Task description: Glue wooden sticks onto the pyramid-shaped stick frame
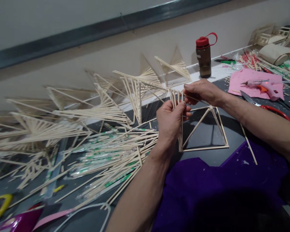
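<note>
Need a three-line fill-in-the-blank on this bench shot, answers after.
The translucent brown bottle has a ____ lid.
The pale pistol-shaped glue gun lies on a ____ sheet.
The bare left hand grips the pale wooden stick frame; the bottle stands nearer the ____ hand.

Missing words: red; pink; right.

Shows pale cream on the stick frame (197,128) and fanned stick models (99,115), green print on the clear chopstick wrappers (118,181). Carries translucent brown with white lettering on the water bottle (204,62), red on its cap (202,41). Has pink on the sheet (241,76), lilac-pink and orange on the glue gun (268,89), red on the scissor handles (277,110), deep purple on the cloth (193,174).
</note>
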`<state>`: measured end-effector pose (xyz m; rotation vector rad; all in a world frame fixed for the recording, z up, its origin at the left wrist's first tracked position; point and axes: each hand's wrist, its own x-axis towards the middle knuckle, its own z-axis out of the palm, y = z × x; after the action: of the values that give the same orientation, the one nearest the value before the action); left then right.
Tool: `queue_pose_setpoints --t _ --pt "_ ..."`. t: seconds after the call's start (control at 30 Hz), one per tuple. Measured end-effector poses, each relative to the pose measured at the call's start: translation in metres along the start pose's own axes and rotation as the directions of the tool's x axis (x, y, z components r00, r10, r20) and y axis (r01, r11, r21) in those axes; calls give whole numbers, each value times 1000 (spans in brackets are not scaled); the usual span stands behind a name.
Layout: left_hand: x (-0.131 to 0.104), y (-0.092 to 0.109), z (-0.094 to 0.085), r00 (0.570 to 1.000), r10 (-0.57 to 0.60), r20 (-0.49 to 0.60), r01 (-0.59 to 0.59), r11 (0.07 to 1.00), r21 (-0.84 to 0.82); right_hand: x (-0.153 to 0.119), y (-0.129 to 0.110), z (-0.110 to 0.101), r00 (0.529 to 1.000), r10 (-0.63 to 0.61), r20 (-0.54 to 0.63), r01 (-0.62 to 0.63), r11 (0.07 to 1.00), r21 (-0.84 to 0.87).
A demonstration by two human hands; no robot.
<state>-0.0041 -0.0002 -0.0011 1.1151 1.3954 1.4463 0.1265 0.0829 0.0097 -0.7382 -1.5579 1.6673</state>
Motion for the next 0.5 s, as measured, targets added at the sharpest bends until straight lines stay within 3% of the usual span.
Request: queue_pose_setpoints --t 0.1,0.23,0.33,0.5 --pt "0 0 0 1000 1 0 -1 1000 -1 1 2 0 1000 12 6 -12 1000 -7" --pt "0 0 0 1000 8 -6 -8 1000 17 1 5 -2 994 -78 81 83 994 -73" --pt "1 -1 0 1000 7 -11 -7 1000 15 1 4 -2 991 -109 72 115 989 -93" --pt "1 -2 1 1000 8 -11 -7 1000 14 1 2 -2 992 -88 88 90 996 -18"
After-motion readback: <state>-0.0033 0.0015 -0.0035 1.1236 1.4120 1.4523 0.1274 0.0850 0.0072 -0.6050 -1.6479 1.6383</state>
